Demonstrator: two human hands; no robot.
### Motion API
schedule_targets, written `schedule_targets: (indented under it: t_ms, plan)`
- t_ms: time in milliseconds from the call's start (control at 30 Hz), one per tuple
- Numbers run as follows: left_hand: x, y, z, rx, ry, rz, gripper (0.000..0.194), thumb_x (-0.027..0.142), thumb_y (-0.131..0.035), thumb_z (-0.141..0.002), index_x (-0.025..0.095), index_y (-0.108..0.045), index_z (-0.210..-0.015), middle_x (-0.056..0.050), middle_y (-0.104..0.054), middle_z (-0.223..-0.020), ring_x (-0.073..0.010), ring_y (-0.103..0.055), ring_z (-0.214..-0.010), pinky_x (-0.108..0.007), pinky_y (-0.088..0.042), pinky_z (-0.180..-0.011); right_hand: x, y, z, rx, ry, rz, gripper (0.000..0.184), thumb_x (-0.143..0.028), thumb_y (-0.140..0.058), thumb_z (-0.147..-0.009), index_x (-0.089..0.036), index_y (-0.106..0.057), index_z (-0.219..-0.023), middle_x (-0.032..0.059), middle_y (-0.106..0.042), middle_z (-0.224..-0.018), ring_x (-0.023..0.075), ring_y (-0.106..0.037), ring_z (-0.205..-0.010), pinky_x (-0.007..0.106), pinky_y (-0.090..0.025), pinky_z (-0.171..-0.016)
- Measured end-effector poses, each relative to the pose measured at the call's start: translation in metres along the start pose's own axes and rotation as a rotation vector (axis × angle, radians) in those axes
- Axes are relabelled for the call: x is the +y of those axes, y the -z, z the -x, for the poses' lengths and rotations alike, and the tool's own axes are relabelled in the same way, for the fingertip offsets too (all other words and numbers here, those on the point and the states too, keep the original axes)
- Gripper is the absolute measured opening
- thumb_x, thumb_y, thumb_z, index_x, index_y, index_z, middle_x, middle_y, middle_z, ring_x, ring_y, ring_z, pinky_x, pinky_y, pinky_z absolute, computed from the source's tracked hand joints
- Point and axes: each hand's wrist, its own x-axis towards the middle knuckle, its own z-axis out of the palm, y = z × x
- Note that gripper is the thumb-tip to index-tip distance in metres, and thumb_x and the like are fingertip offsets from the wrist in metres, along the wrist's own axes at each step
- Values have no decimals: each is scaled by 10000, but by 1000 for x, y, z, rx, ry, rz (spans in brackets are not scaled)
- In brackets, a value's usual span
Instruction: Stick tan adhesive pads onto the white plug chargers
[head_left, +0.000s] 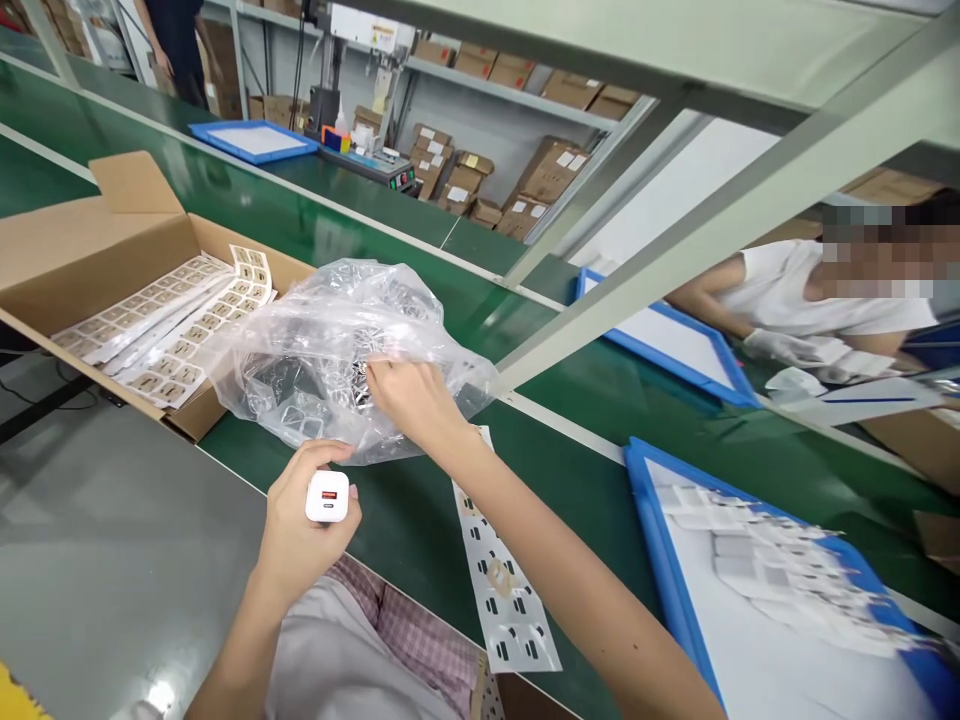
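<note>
My left hand [296, 520] is closed round a white USB charger [328, 510], its port face turned up toward me with a red port and a smaller slot below. My right hand [412, 400] reaches into a clear plastic bag [300, 345], fingers bent among small shiny metallic-looking pieces [364, 350]. What those fingertips grip, if anything, I cannot make out. Under my right forearm lies a white sticker sheet [517, 625] with dark port-shaped marks, partly hidden by the arm.
An open cardboard box [202, 410] with sticker sheets [172, 320] stands at left. On the right, a blue-rimmed tray [645, 500] holds several white chargers [780, 560]. A slanted metal post [600, 320] rises from the green bench [405, 520]. Another person's gloved hand [784, 347] is across the bench.
</note>
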Motion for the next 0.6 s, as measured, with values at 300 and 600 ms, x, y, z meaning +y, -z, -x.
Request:
schedule_targets:
  t_ms: [300, 600]
  plan:
    - [40, -26, 16, -283, 115, 358, 457, 234, -768, -864, 277, -603, -1289, -12, -757, -953, -159, -712, -756, -267, -598, -703, -18, 63, 152, 139, -397, -1490, 358, -529, -794, -900, -254, -628, -741, 94, -819, -1062, 300, -805, -952, 433, -673, -769]
    - [69, -66, 44, -684, 84, 555, 548, 205, -713, -911, 340, -475, -1386, -10, -682, -1004, -145, -648, -734, -250, -548, -649, -3, 49, 243, 429, -680, -1709, 374, -619, -771, -876, -302, -656, -1037, 82, -793, -968, 257, -771, -781, 421, -671, -704]
